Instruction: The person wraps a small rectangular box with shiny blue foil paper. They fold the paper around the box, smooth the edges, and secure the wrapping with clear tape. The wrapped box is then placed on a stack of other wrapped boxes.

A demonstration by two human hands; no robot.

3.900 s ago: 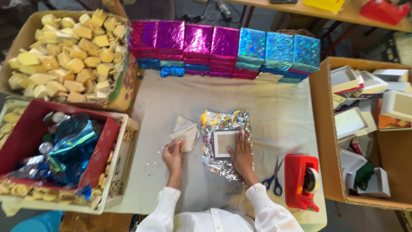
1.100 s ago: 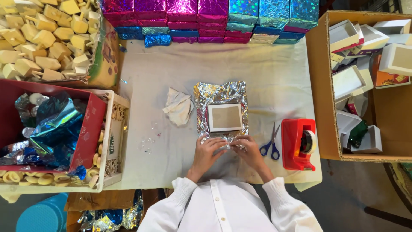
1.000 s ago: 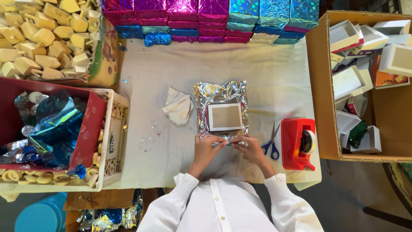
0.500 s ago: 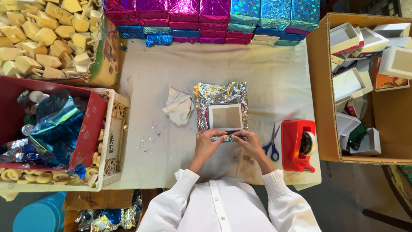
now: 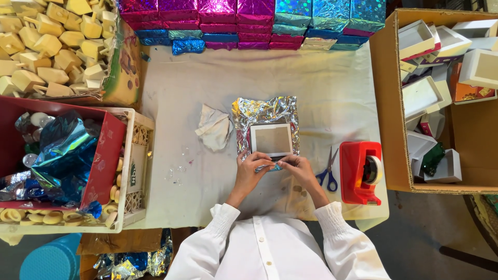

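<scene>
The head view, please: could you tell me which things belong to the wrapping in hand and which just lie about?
In hand:
left hand
right hand
small box
silver foil sheet

Lying about:
scissors
red tape dispenser
crumpled cloth
wrapped boxes

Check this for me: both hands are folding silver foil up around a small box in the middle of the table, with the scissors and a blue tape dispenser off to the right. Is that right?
Not quite. The tape dispenser is red, not blue, as the head view shows. The rest holds: the left hand and right hand work the silver foil at the small box, with the scissors to the right.
</scene>
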